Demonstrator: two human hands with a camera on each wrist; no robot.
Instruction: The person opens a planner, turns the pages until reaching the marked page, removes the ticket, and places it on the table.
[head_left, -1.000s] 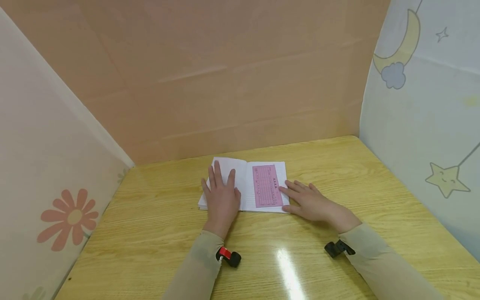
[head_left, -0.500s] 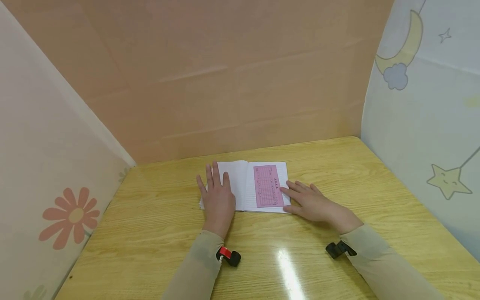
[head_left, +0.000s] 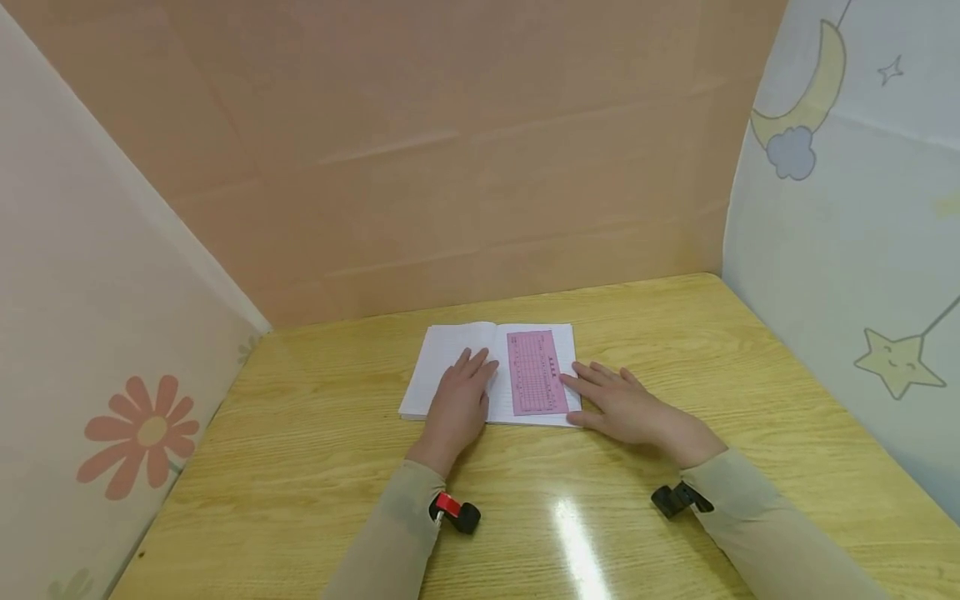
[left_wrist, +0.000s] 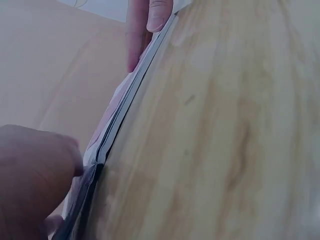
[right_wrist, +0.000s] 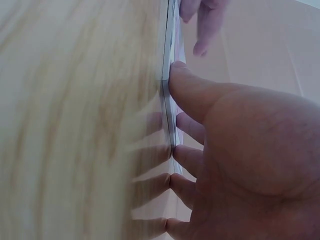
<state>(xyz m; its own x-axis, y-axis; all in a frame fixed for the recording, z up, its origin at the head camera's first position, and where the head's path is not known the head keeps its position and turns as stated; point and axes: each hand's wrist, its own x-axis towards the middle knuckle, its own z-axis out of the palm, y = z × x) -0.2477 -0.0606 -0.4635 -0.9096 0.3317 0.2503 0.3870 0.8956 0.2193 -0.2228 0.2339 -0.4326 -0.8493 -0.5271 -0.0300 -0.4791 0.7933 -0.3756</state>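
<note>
An open notebook [head_left: 442, 350] with white lined pages lies on the wooden table in the head view. On its right page lies a pink printed slip [head_left: 536, 375] with a grid of lines. My left hand [head_left: 457, 404] rests on the left page near the centre fold, fingers extended toward the fold. My right hand [head_left: 618, 404] lies at the right edge, its index finger touching the slip's edge and its thumb on the page's near corner. Seen from the right wrist, the thumb [right_wrist: 192, 90] sits on the notebook's edge and other fingertips touch the tabletop beside it.
The yellow wood-grain table [head_left: 300, 467] extends around the notebook. A plain tan backdrop [head_left: 480, 167] stands behind it, with a flower-printed panel [head_left: 112, 250] on the left and a moon-and-star panel [head_left: 840, 250] on the right. Small black cameras are strapped to both wrists.
My left hand slid left across the left page to its outer edge, then came back right to the centre fold. My right hand and the pink slip stayed in place.
</note>
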